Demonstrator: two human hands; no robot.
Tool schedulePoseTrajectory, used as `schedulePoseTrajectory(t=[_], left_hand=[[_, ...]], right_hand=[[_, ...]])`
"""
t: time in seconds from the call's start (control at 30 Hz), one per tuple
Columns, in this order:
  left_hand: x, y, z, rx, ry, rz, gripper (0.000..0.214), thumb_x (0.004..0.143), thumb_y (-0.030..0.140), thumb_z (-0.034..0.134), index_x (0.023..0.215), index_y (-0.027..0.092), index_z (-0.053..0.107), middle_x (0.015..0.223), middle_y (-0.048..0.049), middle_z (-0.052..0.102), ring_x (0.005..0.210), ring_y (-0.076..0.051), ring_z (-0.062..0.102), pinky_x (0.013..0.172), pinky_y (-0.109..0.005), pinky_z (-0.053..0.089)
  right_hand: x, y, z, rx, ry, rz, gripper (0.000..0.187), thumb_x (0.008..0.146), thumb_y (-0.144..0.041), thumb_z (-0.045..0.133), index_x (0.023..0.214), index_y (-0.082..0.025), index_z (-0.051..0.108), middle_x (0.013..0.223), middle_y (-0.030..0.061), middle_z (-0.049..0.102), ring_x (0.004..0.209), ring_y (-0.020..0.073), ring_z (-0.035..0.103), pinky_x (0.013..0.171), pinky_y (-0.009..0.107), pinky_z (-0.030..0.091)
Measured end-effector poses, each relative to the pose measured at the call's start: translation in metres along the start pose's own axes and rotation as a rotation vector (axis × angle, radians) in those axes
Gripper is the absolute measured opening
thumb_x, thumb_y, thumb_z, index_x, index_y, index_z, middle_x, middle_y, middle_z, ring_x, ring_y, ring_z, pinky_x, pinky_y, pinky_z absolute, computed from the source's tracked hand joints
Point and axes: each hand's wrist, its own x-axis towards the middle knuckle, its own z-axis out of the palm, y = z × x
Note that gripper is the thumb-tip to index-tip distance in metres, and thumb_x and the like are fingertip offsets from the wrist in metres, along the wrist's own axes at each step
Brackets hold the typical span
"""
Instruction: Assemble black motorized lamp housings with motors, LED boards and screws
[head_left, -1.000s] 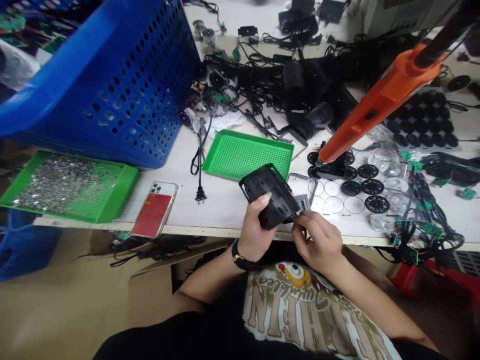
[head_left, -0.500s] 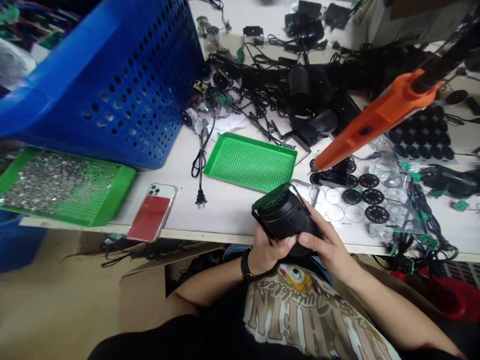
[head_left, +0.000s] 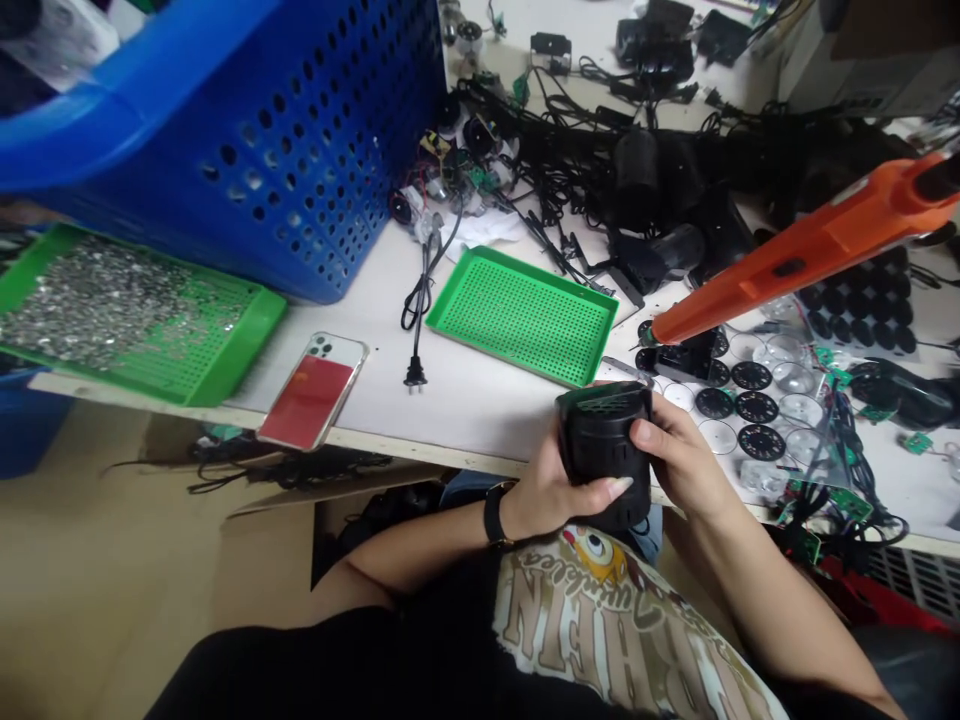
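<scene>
Both my hands hold a black ribbed cylindrical housing (head_left: 604, 450) at the table's front edge, above my lap. My left hand (head_left: 550, 490), with a black wristwatch, cups it from below and the near side. My right hand (head_left: 675, 450) grips its far side. A green mesh shows at the housing's top end. The lower end is partly hidden by my fingers. An orange electric screwdriver (head_left: 795, 262) hangs just beyond my right hand, with its tip above a black part (head_left: 679, 358).
A white workbench (head_left: 480, 420) carries a green tray of small screws (head_left: 127, 310), a green perforated tray (head_left: 523, 315), a phone (head_left: 311, 390), a plug on a black cord (head_left: 415, 372) and a large blue basket (head_left: 240, 150). Black cables, black discs and clear lenses crowd the back and right.
The housing has turned from lying tilted to standing with its mesh end up. Both hands have moved right with it, and the camera view has shifted too.
</scene>
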Motion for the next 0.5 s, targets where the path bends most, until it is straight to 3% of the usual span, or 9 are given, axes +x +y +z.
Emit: schedulePoseTrajectory(t=[0.07,0.13,0.2,0.23,0.3,0.37,0.43,0.5], left_hand=[[-0.001,0.0,-0.003,-0.059,0.001,-0.043,0.055,0.076,0.03,0.086,0.127,0.023,0.065,0.124,-0.0101,0.071,0.114,-0.031,0.068,0.103,-0.05,0.054],[-0.002,-0.001,-0.007,-0.133,0.007,-0.08,0.051,0.077,0.033,0.086,0.122,0.022,0.067,0.113,-0.0089,0.074,0.102,-0.028,0.07,0.094,-0.047,0.057],[-0.002,-0.002,-0.011,-0.192,0.031,-0.113,0.053,0.075,0.034,0.088,0.123,0.023,0.067,0.109,-0.0079,0.074,0.097,-0.026,0.07,0.088,-0.044,0.058],[-0.002,-0.003,-0.013,-0.212,0.055,-0.125,0.055,0.074,0.033,0.088,0.124,0.023,0.066,0.109,-0.0075,0.073,0.095,-0.025,0.07,0.086,-0.043,0.059],[-0.003,-0.006,-0.015,-0.237,0.111,-0.146,0.059,0.072,0.033,0.09,0.125,0.023,0.064,0.11,-0.007,0.072,0.094,-0.023,0.069,0.084,-0.041,0.059],[-0.003,-0.008,-0.016,-0.24,0.163,-0.163,0.058,0.071,0.033,0.091,0.121,0.021,0.063,0.107,-0.0062,0.071,0.091,-0.021,0.067,0.084,-0.04,0.058],[-0.005,-0.009,-0.017,-0.218,0.197,-0.172,0.056,0.071,0.034,0.091,0.117,0.02,0.063,0.104,-0.0049,0.07,0.089,-0.02,0.066,0.085,-0.039,0.057],[-0.008,-0.009,-0.018,-0.182,0.235,-0.169,0.056,0.072,0.036,0.091,0.116,0.02,0.062,0.103,-0.004,0.069,0.089,-0.019,0.065,0.087,-0.038,0.056]], right_hand=[[-0.002,-0.003,-0.002,-0.201,0.101,-0.058,0.051,0.09,-0.063,0.065,0.12,-0.022,0.068,0.109,0.0075,0.075,0.103,0.0282,0.072,0.096,0.048,0.058],[0.001,-0.01,-0.01,-0.388,0.425,-0.241,0.053,0.091,-0.056,0.067,0.132,-0.024,0.059,0.123,0.0108,0.069,0.113,0.0295,0.068,0.1,0.05,0.056],[0.015,-0.021,-0.022,-0.439,0.77,-0.476,0.066,0.086,-0.048,0.075,0.142,-0.029,0.045,0.143,0.0126,0.055,0.124,0.0308,0.063,0.102,0.05,0.055],[0.026,-0.026,-0.027,-0.41,0.857,-0.572,0.073,0.082,-0.044,0.08,0.143,-0.033,0.042,0.148,0.0117,0.05,0.125,0.0305,0.062,0.101,0.049,0.056],[0.051,-0.035,-0.032,-0.234,0.777,-0.702,0.068,0.075,-0.038,0.084,0.133,-0.038,0.048,0.132,0.0039,0.06,0.105,0.0244,0.068,0.09,0.047,0.061],[0.069,-0.043,-0.027,-0.049,0.695,-0.765,0.044,0.074,-0.033,0.08,0.113,-0.03,0.061,0.101,-0.0002,0.069,0.078,0.0185,0.068,0.072,0.041,0.061],[0.071,-0.049,-0.012,0.146,0.651,-0.804,0.031,0.074,-0.035,0.073,0.104,-0.025,0.069,0.083,-0.0011,0.068,0.056,0.0135,0.06,0.048,0.031,0.051],[0.056,-0.055,0.006,0.313,0.58,-0.788,0.034,0.077,-0.041,0.066,0.103,-0.021,0.074,0.078,0.0,0.064,0.046,0.01,0.05,0.035,0.027,0.037]])
